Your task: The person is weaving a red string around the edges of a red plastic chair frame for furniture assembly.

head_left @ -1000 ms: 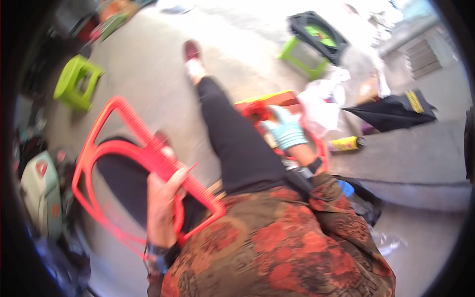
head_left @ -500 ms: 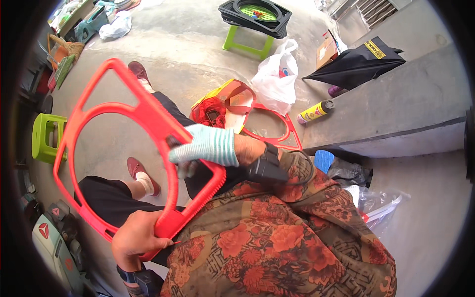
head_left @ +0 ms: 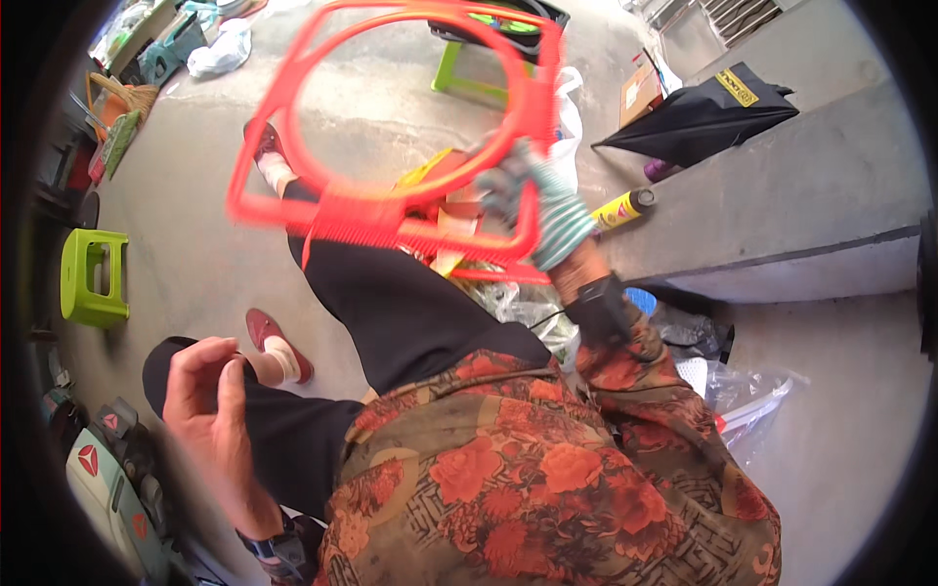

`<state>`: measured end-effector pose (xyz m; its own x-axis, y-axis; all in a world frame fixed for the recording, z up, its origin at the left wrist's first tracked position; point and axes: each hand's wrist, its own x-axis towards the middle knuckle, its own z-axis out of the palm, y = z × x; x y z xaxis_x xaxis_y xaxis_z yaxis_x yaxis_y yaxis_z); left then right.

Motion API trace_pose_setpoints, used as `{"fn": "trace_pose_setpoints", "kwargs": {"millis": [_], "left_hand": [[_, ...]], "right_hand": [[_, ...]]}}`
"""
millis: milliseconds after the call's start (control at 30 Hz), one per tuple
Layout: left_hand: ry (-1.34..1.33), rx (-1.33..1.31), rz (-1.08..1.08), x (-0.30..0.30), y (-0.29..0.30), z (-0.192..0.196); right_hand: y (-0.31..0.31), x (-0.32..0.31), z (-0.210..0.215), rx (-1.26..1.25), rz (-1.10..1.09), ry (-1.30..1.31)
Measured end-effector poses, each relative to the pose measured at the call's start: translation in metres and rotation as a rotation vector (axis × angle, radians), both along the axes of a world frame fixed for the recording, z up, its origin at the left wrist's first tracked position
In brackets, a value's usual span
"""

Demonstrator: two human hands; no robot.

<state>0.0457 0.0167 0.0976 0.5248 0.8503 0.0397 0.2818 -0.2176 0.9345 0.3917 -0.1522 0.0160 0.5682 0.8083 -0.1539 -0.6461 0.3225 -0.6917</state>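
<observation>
A red plastic frame (head_left: 354,223) with a large round opening is lifted over my outstretched leg, blurred by motion. My right hand (head_left: 547,210), in a striped white-and-teal glove, grips it by its right side. My bare left hand (head_left: 217,415) is over my left thigh with nothing in it, its fingers bent and apart from the thumb. Beyond the raised frame, partly hidden, lies a yellow-edged container (head_left: 426,172). Part of another red frame (head_left: 503,272) shows below it near clear plastic.
Stacked black frames (head_left: 550,21) rest on a green stool (head_left: 457,76) ahead. A white plastic bag (head_left: 567,112) is beside it. A black umbrella (head_left: 699,125) and a yellow spray can (head_left: 625,209) are by the ledge (head_left: 782,210) at right. Another green stool (head_left: 86,293) stands left.
The red frame has swung up and to the right, away from my lap, carried by my right hand. My left hand has let go of its lower corner.
</observation>
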Motion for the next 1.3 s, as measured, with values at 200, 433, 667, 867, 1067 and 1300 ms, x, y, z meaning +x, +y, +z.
{"fn": "trace_pose_setpoints", "kwargs": {"millis": [200,433,667,867,1067,1300], "left_hand": [[-0.069,-0.269,-0.22,0.012,-0.002,-0.05],[0.083,-0.238,-0.319,0.02,0.009,-0.079],[0.179,-0.192,-0.371,0.015,0.011,-0.09],[0.241,-0.127,-0.397,0.012,0.009,-0.09],[0.26,-0.083,-0.409,0.009,0.008,-0.088],[0.292,-0.059,-0.404,0.006,0.008,-0.092]], "right_hand": [[-0.101,0.044,-0.001,-0.649,-0.656,-0.385],[-0.157,0.034,-0.017,-0.768,-0.821,-0.202],[-0.179,0.026,-0.079,-0.681,-0.706,0.138],[-0.192,0.055,-0.135,-0.807,-0.635,-0.011],[-0.212,0.066,-0.18,-0.842,-0.339,-0.025],[-0.193,0.036,-0.209,-0.78,-0.344,0.239]]}}
